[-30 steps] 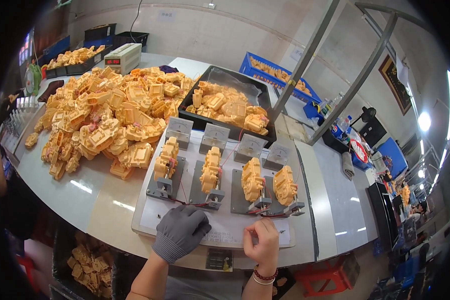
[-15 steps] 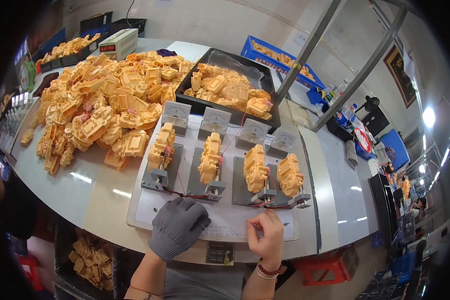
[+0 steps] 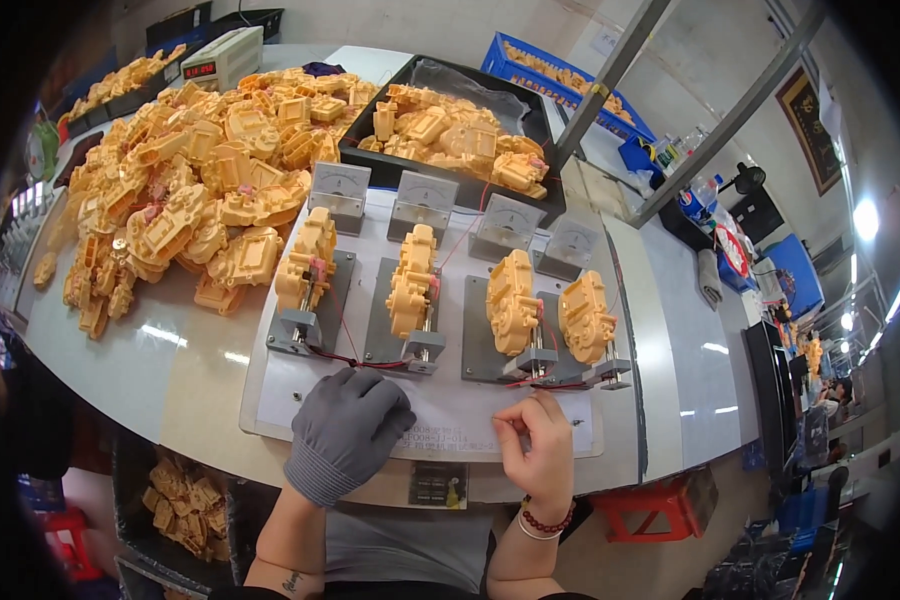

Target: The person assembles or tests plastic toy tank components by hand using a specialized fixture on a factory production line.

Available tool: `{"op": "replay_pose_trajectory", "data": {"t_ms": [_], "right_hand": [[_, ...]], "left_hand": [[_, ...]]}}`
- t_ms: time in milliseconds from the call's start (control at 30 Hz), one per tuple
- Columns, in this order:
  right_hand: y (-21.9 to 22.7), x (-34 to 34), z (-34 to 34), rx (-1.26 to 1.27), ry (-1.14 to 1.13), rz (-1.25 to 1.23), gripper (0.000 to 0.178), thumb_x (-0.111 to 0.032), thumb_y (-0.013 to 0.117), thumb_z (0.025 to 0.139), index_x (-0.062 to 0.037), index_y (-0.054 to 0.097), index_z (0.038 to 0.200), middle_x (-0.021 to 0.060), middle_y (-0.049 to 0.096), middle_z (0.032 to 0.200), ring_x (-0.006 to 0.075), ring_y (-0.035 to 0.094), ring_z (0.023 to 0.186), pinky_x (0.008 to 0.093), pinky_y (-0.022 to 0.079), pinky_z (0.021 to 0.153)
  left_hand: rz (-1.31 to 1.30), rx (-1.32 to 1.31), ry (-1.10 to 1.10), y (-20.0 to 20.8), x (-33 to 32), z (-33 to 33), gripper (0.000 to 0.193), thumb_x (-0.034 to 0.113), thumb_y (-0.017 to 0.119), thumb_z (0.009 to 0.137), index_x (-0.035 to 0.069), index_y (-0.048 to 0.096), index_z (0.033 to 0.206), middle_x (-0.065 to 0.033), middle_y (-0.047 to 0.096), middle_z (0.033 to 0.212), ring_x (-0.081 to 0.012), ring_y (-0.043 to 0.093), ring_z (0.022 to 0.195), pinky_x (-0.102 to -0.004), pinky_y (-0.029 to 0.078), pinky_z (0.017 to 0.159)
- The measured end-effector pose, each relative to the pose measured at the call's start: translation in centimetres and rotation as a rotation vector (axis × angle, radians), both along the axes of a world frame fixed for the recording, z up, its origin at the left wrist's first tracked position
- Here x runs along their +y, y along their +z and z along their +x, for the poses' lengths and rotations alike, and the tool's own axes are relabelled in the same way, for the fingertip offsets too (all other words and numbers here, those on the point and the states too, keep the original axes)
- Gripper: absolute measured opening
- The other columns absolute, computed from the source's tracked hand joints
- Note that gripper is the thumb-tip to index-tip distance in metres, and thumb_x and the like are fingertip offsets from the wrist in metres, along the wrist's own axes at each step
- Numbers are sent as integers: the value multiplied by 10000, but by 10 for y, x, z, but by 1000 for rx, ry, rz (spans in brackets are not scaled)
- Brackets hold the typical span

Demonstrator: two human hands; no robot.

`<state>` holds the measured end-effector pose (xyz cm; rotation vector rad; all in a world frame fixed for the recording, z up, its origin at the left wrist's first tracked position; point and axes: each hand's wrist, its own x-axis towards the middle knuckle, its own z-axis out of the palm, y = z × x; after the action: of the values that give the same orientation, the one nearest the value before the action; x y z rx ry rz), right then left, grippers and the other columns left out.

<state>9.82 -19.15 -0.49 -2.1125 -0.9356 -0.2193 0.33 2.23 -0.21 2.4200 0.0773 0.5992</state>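
Note:
My left hand (image 3: 350, 430), in a grey glove, rests with curled fingers at the front of a white board (image 3: 450, 412). Bare and wearing wrist beads, my right hand (image 3: 540, 445) lies loosely closed near the board's front right; nothing shows in either hand. Beyond them stand several grey test fixtures, each bearing an upright yellow plastic gearbox: the leftmost gearbox (image 3: 307, 258), a second gearbox (image 3: 411, 282), a third gearbox (image 3: 511, 302) and the rightmost gearbox (image 3: 586, 318). Behind each fixture sits a dial meter, such as the left meter (image 3: 340, 190). Thin red wires (image 3: 355, 358) run beside the fixtures.
A large heap of yellow gearboxes (image 3: 195, 190) covers the table's left. Behind the meters is a black tray (image 3: 370, 160) of more parts; a blue crate (image 3: 495, 62) stands farther back. Metal posts (image 3: 610, 80) rise at right. A power supply (image 3: 225, 58) stands at the back left.
The whole view has shifted slightly, with the table appearing higher. Both hands stay at the board's front in much the same pose; the gearboxes remain on their fixtures.

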Motion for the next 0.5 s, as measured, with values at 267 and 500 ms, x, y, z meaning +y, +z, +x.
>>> {"op": "replay_pose_trajectory", "data": {"t_ms": [267,500], "right_hand": [[-1,6,-2,2,-18,-16,82,33,633,736,-14,575,767,118,524,714,253,537,626,332,431,560],[6,-1,-9,-235,-23,-118,64,-33,665,822,2,612,817,113,556,731,216,528,613,308,411,543]], "left_hand": [[37,-27,9,-5,4,-6,136,182,680,778,96,583,818,-83,597,808,-316,584,772,-426,473,690],[-78,-141,-54,-16,1,-6,171,207,640,795,73,542,839,-109,565,874,-319,571,814,-437,466,718]]}}
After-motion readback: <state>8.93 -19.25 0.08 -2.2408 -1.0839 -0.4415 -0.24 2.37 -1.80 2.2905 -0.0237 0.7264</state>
